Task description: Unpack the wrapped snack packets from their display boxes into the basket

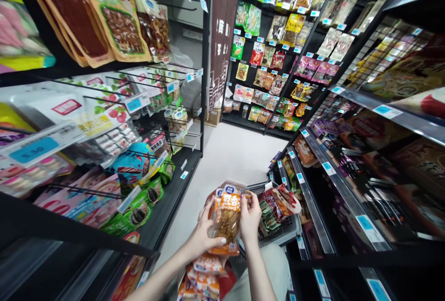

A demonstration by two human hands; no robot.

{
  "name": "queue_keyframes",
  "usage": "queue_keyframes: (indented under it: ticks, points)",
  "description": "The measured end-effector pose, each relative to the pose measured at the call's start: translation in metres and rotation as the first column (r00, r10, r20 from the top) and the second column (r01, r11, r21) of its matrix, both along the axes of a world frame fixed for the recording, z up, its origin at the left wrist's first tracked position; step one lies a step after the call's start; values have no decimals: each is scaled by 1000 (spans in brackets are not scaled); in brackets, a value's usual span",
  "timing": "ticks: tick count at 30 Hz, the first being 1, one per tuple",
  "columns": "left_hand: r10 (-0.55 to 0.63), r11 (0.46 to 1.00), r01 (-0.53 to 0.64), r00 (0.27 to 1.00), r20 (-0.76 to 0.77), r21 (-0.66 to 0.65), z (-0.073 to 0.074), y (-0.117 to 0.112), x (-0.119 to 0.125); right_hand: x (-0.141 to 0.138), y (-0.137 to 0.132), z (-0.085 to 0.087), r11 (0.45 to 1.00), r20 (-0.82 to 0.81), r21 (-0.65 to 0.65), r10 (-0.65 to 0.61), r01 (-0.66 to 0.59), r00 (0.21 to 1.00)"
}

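In the head view my left hand grips the left side of an orange snack bag with a clear window showing brown food. My right hand is closed on the bag's right edge, thumb on the front. More packs of a similar kind seem to lie behind it, mostly covered. Below the bag, close to my lap, are several orange-and-white snack packs. A grey shopping basket stands just right of my right hand, holding red packets and some dark green ones.
Hanging snack bags and hooks fill the black rack on the left. Price-tagged shelves run close along my right side. Pale floor leads between them to a wall rack of packets.
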State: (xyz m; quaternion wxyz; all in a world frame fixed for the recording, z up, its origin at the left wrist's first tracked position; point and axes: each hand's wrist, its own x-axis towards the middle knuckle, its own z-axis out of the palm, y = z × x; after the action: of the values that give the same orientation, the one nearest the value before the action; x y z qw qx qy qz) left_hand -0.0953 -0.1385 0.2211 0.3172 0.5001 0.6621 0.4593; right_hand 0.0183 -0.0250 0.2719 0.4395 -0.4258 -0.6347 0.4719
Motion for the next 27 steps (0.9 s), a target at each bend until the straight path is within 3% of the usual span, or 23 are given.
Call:
queue_keyframes:
  ticks: [4,8,16,19,23,27]
  points:
    - [101,995,-103,992,78,12,-8,2,-6,8,-8,-8,956,-101,-119,256,-267,961]
    - [168,985,-171,966,197,-4,-14,2,-17,16,-18,-16,904,-51,-237,354,-356,934]
    - [141,989,-146,926,350,-14,-12,1,-9,20,-24,-27,931,-69,-239,266,-275,961]
    - [168,985,-169,937,307,-25,-12,2,-5,22,-29,-25,933,-29,-231,275,-274,961]
    - [183,982,-189,951,250,-2,-16,5,-5,21,-33,-31,920,-135,-279,247,-276,960]
    - [227,973,-233,944,239,-6,-17,6,-8,27,-25,-44,946,-190,-294,85,-140,978]
